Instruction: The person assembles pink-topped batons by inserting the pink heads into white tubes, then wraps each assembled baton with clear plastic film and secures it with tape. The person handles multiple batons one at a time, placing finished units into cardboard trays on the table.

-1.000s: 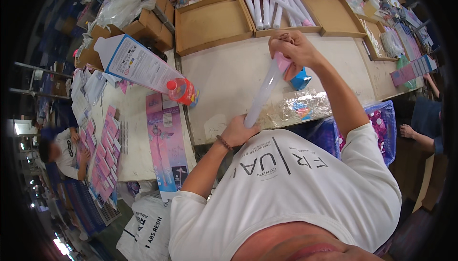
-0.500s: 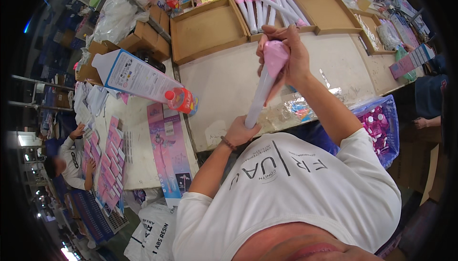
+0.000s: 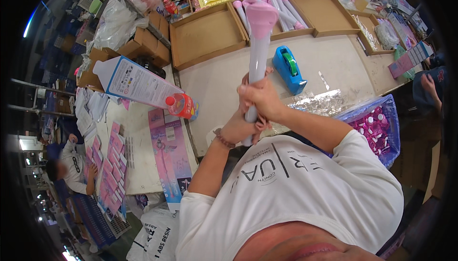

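A toy wand point(image 3: 258, 61) with a pink head and a long whitish tube stands nearly upright in front of my chest. My right hand point(image 3: 263, 98) is wrapped round the middle of the tube. Just below it, my left hand point(image 3: 240, 126) closes on the tube's lower end, and the two hands touch. The wand's head reaches up in front of a cardboard tray point(image 3: 279, 35) of similar pink-headed wands. Beyond my right hand, a blue tape dispenser point(image 3: 289, 72) with a green core sits on the table point(image 3: 214, 84).
An empty cardboard tray point(image 3: 207, 39) lies far left, another point(image 3: 324, 15) far right. A red-capped bottle point(image 3: 181, 106) and a tall printed box point(image 3: 143, 81) stand left. A blue bin point(image 3: 392, 122) of magenta parts is at my right. Another person point(image 3: 74, 168) works far left.
My right hand has slid from the wand's pink head down to the tube, beside my left hand. The wand has swung more upright, and the tape dispenser has come into sight.
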`<state>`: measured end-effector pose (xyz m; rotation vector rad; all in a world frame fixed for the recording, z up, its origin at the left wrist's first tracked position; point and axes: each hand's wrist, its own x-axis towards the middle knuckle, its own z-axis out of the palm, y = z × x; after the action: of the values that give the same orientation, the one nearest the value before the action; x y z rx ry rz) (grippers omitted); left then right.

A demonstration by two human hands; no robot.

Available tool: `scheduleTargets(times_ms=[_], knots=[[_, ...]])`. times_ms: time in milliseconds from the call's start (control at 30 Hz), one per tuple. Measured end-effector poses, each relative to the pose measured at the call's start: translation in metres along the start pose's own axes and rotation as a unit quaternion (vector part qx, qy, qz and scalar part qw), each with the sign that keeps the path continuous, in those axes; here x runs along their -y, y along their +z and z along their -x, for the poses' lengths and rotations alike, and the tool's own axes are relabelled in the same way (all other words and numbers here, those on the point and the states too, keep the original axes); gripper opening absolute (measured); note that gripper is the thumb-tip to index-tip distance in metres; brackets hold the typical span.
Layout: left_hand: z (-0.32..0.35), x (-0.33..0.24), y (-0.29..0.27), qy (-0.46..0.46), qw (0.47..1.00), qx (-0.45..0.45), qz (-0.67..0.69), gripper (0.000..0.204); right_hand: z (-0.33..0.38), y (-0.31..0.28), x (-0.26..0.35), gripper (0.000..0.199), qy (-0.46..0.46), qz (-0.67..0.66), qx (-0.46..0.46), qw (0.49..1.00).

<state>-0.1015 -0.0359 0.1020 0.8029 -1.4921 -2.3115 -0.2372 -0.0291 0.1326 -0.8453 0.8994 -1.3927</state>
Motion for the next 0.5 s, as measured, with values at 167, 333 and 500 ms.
scheduleTargets(times_ms=[167, 333, 500], knots=[[0.005, 0.010, -0.024, 0.002, 0.987, 0.159, -0.031, 0.041, 0.003, 0.000, 0.003, 0.027, 0.063, 0.002, 0.072, 0.995], [0.001, 0.015, -0.053, 0.180, 0.979, -0.084, -0.045, 0.073, 0.004, -0.006, 0.029, 0.023, 0.111, 0.339, 0.082, 0.931], [-0.005, 0.013, -0.030, 0.312, 0.947, -0.068, 0.024, 0.059, 0.014, 0.016, 0.024, 0.034, 0.106, 0.550, 0.211, 0.801]])
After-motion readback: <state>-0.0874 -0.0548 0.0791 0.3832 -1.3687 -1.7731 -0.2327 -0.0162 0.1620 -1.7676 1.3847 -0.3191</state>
